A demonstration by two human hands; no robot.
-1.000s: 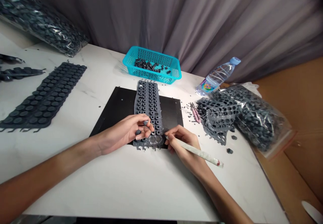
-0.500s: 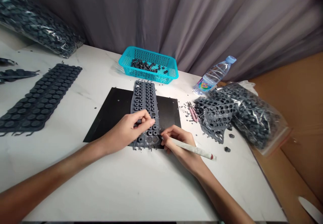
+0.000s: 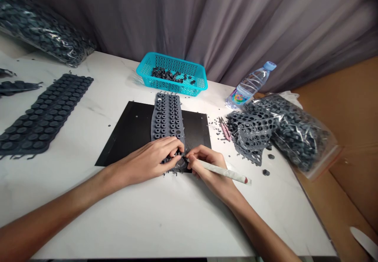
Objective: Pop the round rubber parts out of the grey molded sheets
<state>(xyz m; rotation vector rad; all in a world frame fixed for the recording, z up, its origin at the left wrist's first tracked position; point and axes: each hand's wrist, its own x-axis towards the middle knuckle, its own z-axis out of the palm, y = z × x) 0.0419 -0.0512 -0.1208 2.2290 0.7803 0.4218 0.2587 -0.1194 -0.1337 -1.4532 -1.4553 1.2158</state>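
A dark grey rubber sheet point(image 3: 167, 114) with rows of round raised parts lies lengthwise over a black mat point(image 3: 130, 132). My left hand point(image 3: 156, 155) rests on the sheet's near part, its thumb and fingers closed around a part that is mostly hidden. From the right, my right hand point(image 3: 206, 163) pinches a thin tool with a pale wrapped handle point(image 3: 227, 172). The tool's tip is at the sheet's near right edge, close to my left fingertips.
Behind the mat stands a blue basket point(image 3: 174, 88) with small black parts. To the right are pink snips point(image 3: 225, 130), a bottle point(image 3: 249, 84), holed sheets point(image 3: 254, 132) and a filled bag point(image 3: 301, 136). Another rubber sheet point(image 3: 47, 116) and a large bag point(image 3: 44, 29) are on the left.
My left hand has come down onto the near end of the sheet, its fingertips now close to the tool's tip. My right hand has barely moved. The whole view has shifted slightly.
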